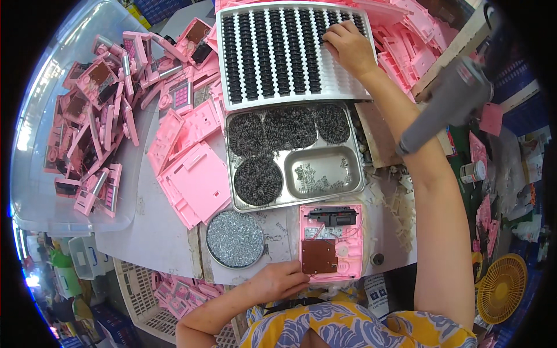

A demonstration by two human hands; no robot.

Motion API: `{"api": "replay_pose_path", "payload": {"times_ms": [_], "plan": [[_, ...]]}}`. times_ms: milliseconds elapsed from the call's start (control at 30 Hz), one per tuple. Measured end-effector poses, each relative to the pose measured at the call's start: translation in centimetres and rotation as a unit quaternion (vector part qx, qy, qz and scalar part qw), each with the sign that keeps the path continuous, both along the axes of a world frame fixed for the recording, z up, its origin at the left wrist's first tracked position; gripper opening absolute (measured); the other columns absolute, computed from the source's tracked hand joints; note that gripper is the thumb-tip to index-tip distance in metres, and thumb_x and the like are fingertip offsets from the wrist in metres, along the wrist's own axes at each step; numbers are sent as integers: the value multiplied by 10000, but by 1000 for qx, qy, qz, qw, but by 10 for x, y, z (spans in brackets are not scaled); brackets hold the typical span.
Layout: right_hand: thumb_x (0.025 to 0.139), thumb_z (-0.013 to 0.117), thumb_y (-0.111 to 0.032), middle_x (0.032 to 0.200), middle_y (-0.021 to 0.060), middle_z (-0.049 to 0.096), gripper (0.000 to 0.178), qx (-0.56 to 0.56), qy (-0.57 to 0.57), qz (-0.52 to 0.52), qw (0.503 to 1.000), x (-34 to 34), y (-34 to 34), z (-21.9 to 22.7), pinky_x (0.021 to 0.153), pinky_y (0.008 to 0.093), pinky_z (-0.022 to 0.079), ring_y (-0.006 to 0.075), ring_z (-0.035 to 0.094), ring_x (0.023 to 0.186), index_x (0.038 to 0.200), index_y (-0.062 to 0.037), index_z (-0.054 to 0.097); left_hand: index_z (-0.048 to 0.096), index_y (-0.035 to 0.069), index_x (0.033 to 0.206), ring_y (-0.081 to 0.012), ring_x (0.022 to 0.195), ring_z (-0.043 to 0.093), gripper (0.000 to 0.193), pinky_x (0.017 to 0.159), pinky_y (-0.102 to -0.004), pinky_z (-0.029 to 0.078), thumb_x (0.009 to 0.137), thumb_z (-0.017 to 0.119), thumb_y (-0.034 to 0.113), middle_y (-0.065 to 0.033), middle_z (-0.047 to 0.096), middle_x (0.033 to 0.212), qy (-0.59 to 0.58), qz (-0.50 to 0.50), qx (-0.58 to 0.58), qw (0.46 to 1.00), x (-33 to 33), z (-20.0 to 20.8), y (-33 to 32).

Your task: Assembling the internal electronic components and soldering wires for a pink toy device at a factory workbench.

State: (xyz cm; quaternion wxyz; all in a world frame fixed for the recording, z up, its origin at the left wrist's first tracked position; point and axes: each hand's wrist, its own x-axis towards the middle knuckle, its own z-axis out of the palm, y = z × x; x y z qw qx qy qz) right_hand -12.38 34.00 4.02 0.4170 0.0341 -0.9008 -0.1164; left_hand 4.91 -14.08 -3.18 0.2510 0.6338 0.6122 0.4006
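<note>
A pink plastic housing (355,249) lies face up on the table in front of me, with a black ridged part (339,217), a brown circuit board (319,257) and thin wires inside. At its lower left edge, my left hand (281,281) has its fingers closed on the rim. My right hand (350,47) reaches to the far end of a white tray (342,75) with rows of black ridged parts (264,52). Its fingers are pinched together by the partly filled rows on the right; what lies between the fingertips is hidden.
A metal compartment tray (358,174) holds small dark coil springs. Beside it stands a round dish of tiny silvery pieces (234,239). Pink shells (194,177) and a clear bin (40,191) of pink assemblies are left. A grey tool (444,104) hangs above my right forearm.
</note>
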Motion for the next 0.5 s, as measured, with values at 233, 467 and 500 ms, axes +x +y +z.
{"api": "replay_pose_path", "payload": {"times_ms": [233,467,500], "plan": [[876,718,-161,1005,82,670,268,-111,-50,-22,992,22,47,36,812,372,546,245,634,920,1109,-76,618,688,58,1018,-320,806,652,177,678,-399,547,857,747,101,-121,609,914,-15,-21,2,1000,-6,11,13],[857,754,-163,970,109,688,469,-581,-86,55,807,245,-104,49,791,336,546,208,656,786,1271,-64,557,731,71,1016,-280,743,613,224,644,-378,506,801,796,59,-95,576,817,-25,16,-28,999,-1,5,-1],[855,735,-131,925,65,677,314,-587,-151,42,794,292,-153,37,809,314,527,165,642,808,1145,-65,637,733,70,1014,-279,740,611,226,642,-378,504,797,799,56,-94,574,812,-25,3,-22,999,-2,4,4]]}}
